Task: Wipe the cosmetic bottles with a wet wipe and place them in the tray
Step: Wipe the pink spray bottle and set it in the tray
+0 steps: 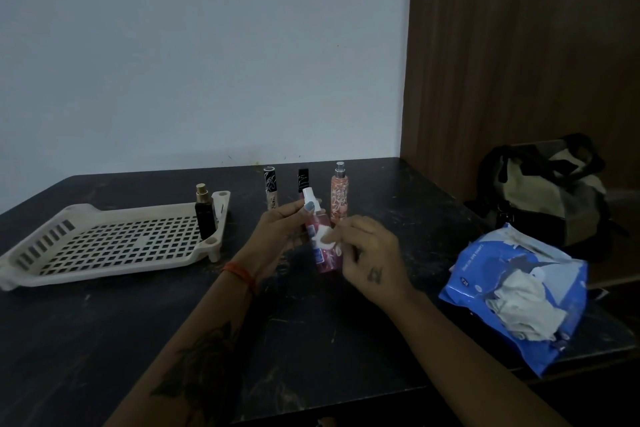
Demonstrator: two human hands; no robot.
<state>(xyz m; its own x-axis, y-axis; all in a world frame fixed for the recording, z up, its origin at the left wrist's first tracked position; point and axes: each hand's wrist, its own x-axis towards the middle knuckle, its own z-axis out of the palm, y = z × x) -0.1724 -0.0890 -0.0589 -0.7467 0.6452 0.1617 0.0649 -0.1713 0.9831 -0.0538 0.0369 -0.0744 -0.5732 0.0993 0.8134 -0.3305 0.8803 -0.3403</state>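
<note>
I am gripping the pink plastic spray bottle in my left hand above the dark scuffed table, while my right hand is pinching a white wet wipe against it. The cream perforated plastic tray is sitting to the left (a black gold-capped bottle is standing at its far right corner).

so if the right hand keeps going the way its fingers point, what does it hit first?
The right hand points up-left, with its fingers pressing a white wet wipe against the pink spray bottle that the left hand holds. So it meets the wipe and bottle at once, then probably the left palm behind.
</note>
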